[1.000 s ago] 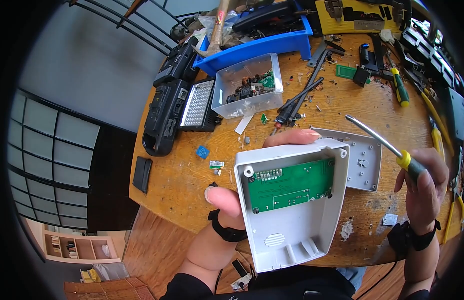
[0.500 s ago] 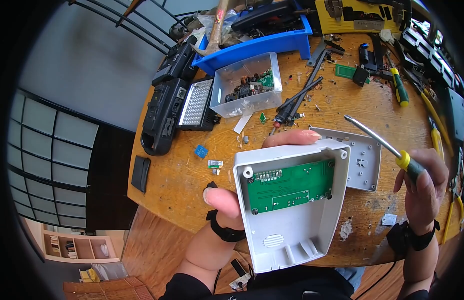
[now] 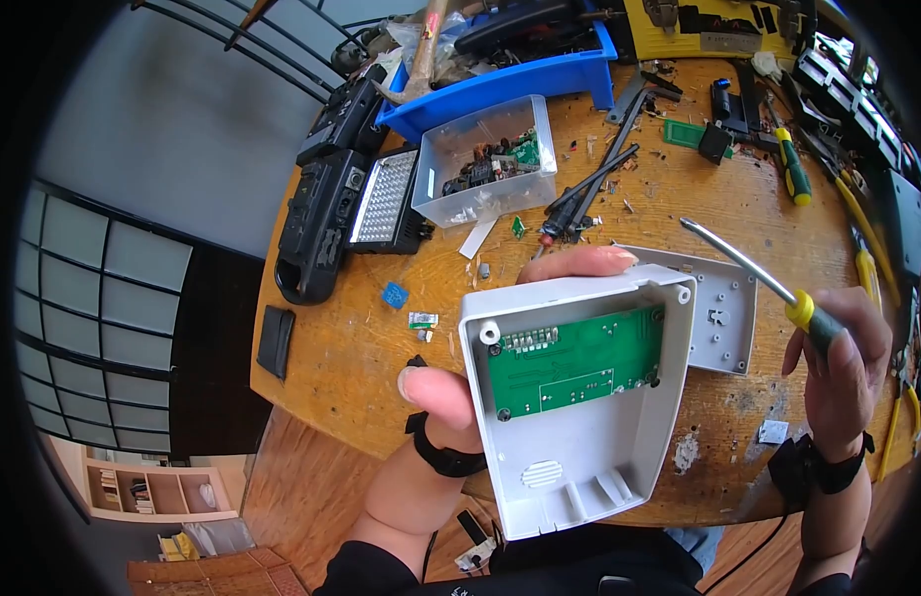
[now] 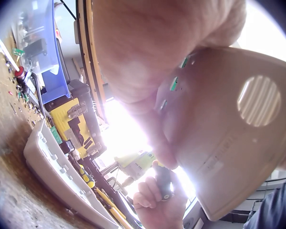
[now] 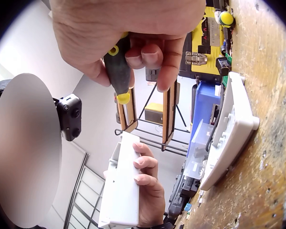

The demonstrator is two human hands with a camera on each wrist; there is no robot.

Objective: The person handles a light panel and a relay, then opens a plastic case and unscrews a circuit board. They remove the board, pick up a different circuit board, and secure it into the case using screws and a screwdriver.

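Note:
A white plastic housing (image 3: pixel 579 447) is tilted up with its open side toward the head view; a green circuit board (image 3: pixel 569 368) sits inside its upper part. The left hand (image 3: pixel 445 397) grips the housing from behind, fingers over the top edge and thumb out at the left side. In the left wrist view the housing's outer face (image 4: pixel 219 124) shows a round grille. The right hand (image 3: pixel 843 368) holds a screwdriver (image 3: pixel 803 310) by its dark and yellow handle, its tip clear of the housing. In the right wrist view fingers (image 5: pixel 150 55) pinch that handle.
A second white shell (image 3: pixel 723 318) lies behind the housing. Farther back stand a clear box (image 3: pixel 490 199) of parts and a blue bin (image 3: pixel 500 94). Black devices (image 3: pixel 321 223) line the left edge; pliers and another screwdriver (image 3: pixel 793 169) lie at the right.
The view has shifted slightly, so the table items appear a little higher and farther left. Both hands keep their holds on the housing and the screwdriver.

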